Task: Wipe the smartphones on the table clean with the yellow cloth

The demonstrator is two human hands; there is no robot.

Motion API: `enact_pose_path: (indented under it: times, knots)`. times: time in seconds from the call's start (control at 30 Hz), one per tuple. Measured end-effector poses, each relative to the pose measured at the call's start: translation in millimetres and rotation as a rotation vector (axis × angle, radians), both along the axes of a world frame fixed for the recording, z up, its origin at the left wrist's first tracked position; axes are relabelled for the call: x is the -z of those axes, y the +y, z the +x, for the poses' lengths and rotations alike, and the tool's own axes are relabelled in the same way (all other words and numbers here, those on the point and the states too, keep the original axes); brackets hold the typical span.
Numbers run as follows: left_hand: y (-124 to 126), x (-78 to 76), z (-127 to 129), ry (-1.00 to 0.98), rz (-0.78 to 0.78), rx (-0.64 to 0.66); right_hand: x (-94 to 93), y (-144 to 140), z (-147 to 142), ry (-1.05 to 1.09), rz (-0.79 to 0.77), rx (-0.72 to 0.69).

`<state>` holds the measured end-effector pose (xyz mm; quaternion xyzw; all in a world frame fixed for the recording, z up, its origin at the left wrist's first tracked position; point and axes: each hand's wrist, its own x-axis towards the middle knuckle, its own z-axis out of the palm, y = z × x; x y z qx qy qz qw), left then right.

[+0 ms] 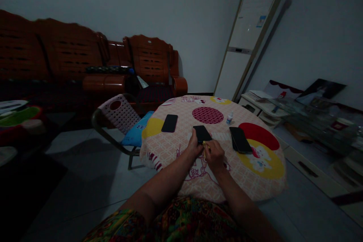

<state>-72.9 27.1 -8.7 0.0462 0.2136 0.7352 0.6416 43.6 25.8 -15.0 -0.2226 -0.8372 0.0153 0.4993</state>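
We count three black phones on the round table (263, 189). Our left hand (194, 144) steadies the middle phone (202, 134); our right hand (213, 154) pinches a small yellow item (204, 143) at its near edge. One bottle (229, 118) stands beyond that phone.

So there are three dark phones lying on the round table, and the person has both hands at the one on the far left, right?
Not quite. The head view shows three phones on the table, but the left hand and right hand are at the middle phone. The left phone and right phone lie untouched.
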Motion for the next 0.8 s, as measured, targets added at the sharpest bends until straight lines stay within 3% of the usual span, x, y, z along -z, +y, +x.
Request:
enact_pose_path:
  times: [0.47, 0.8]
  knots:
    - [1.2, 1.1, -1.3, -0.010, -0.038, -0.017, 3.3, 3.1, -3.0, -0.060, -0.004, 0.065]
    - [-3.0, -2.3, -0.4, 0.011, -0.052, 0.037, -2.1, -1.7, -3.4, -0.025, 0.024, -0.015]
